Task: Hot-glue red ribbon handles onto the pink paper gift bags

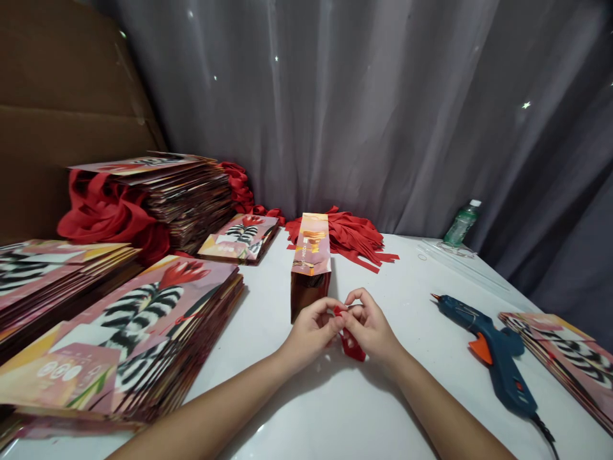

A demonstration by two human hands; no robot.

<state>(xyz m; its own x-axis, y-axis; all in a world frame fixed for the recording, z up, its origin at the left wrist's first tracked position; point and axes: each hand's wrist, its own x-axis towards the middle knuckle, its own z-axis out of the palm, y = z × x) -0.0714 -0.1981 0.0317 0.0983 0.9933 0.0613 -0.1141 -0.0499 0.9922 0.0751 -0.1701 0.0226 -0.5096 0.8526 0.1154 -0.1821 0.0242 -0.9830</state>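
Both of my hands meet over the white table (268,332), pinching a small piece of red ribbon (351,345) between them. My left hand (313,332) grips its upper end with curled fingers. My right hand (368,327) holds the same ribbon, which hangs down below the palm. Just behind my hands stands an upright printed paper bag (310,265), narrow side facing me.
Stacks of flat printed bags (124,332) fill the left side, with more at the back left (177,191) and right edge (569,358). A pile of red ribbon strips (357,237) lies at the back. A blue glue gun (493,351) and a plastic bottle (461,223) are on the right.
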